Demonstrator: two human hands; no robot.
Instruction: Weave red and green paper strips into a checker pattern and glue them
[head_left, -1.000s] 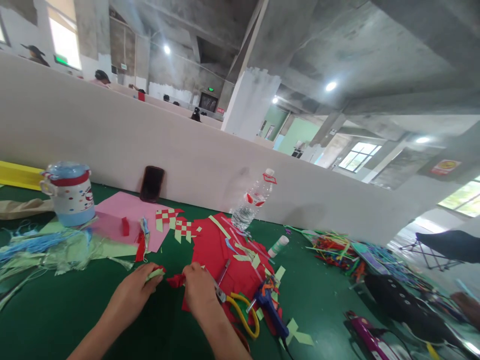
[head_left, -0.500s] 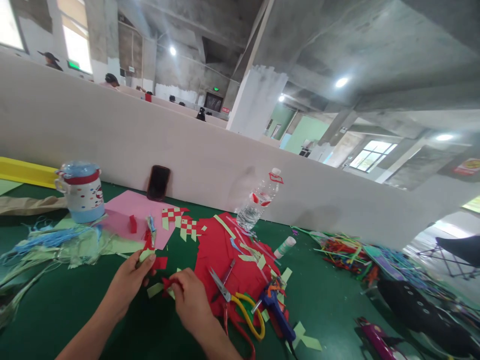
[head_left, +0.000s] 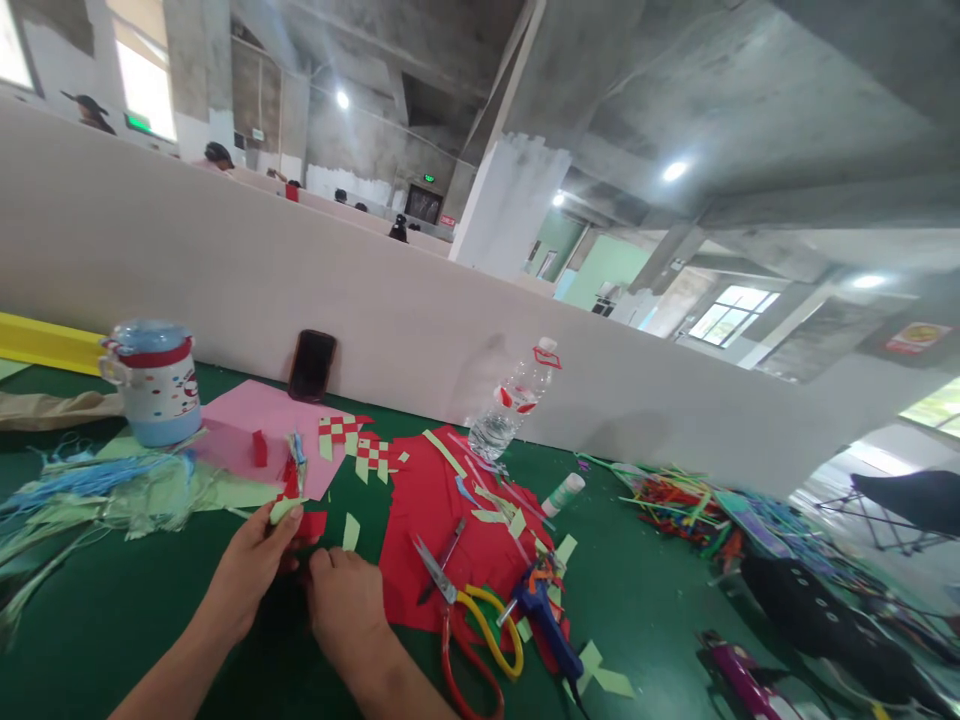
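My left hand (head_left: 255, 565) is closed on red and pale green paper strips (head_left: 289, 508), pinched between thumb and fingers. A red end sticks out to the right of the fingertips. Close beside it, my right hand (head_left: 346, 605) has its fingers curled in; whatever they hold is hidden. A pale green paper piece (head_left: 351, 532) shows just above its knuckles. Beyond the hands, two red and green checkered woven paper pieces (head_left: 373, 455) lie near pink paper (head_left: 240, 420). Yellow- and red-handled scissors (head_left: 439, 575) rest on red paper (head_left: 409, 500) to the right.
A blue glue gun (head_left: 551, 625), a glue stick (head_left: 564, 494) and a water bottle (head_left: 517, 400) stand or lie to the right. At left are a blue-and-white cup (head_left: 157, 390) and stringy fibres (head_left: 112, 485). A phone (head_left: 313, 365) leans on the partition (head_left: 390, 310).
My right hand has moved left, up against my left hand. The red and green paper at its fingertips is now hidden. The camera view has shifted slightly.
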